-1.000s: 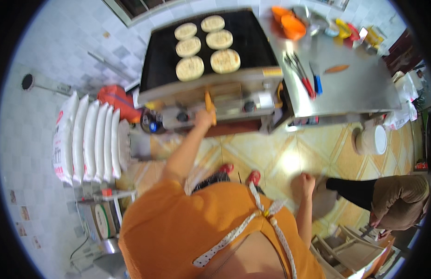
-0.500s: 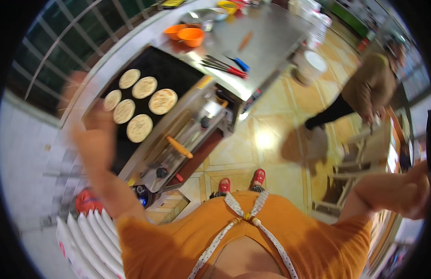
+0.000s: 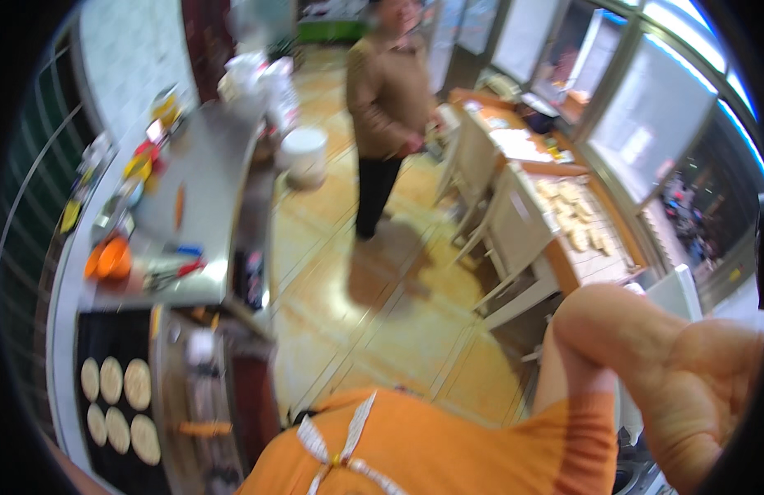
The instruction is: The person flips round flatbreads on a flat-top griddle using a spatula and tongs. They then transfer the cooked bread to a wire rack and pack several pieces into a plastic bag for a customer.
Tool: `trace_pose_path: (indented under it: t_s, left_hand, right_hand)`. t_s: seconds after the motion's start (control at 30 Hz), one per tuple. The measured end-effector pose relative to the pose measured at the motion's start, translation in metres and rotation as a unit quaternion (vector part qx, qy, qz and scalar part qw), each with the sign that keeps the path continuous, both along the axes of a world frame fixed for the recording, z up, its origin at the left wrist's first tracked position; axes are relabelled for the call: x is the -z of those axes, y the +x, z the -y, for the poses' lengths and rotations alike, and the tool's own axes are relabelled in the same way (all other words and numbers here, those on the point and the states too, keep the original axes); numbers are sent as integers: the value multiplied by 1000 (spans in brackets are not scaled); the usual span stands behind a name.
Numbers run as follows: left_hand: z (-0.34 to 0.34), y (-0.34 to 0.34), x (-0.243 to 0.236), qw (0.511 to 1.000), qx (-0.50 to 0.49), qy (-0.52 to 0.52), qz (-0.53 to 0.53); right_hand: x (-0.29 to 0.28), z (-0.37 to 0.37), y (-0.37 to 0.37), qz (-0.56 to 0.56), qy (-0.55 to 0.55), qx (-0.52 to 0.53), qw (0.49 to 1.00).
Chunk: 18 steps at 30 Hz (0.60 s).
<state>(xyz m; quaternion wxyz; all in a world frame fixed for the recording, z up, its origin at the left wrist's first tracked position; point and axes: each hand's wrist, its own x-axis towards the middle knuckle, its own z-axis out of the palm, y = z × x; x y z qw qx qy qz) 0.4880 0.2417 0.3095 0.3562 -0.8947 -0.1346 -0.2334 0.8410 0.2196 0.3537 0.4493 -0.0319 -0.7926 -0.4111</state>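
Observation:
My right hand (image 3: 703, 388) is raised close at the right rim, large and bent at the wrist, and the picture's dark edge cuts off its fingers. Whether it holds anything is hidden. Of my left arm, only a strip of skin (image 3: 75, 477) shows at the lower left; the left hand itself is out of sight. Round pale flatbreads (image 3: 138, 384), several of them with light brown spots, lie in two rows on the black griddle (image 3: 110, 334) at the lower left. No hand touches them. A wooden-handled tool (image 3: 205, 428) rests across the griddle's front ledge.
Beyond the griddle, a steel counter (image 3: 207, 165) bears orange bowls (image 3: 114, 258) and red- and blue-handled tools (image 3: 192, 266). A white bucket (image 3: 303, 153) stands beside it. Another person (image 3: 392, 99) stands ahead. At right are chairs (image 3: 514, 219) and a table with pale dough pieces (image 3: 573, 214).
My view has swung right, so the griddle now sits at the lower left. My left hand, blurred beside the griddle before, has gone from view. My right hand appears larger.

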Motion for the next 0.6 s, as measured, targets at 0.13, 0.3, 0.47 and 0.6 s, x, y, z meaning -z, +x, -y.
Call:
trace_pose_path:
  t_s: [0.13, 0.3, 0.47, 0.6]
  left_hand:
    - [-40, 41, 4, 999, 20, 33, 24]
    - [-80, 92, -1, 997, 39, 49, 45]
    - [-88, 103, -2, 976, 28, 83, 197]
    - [-140, 114, 84, 861, 15, -13, 509]
  right_hand:
    - [15, 11, 58, -64, 37, 73, 995]
    - [27, -5, 120, -162, 60, 110, 979]
    - [61, -45, 157, -343, 60, 130, 928]
    - [188, -109, 176, -474, -303, 164, 810]
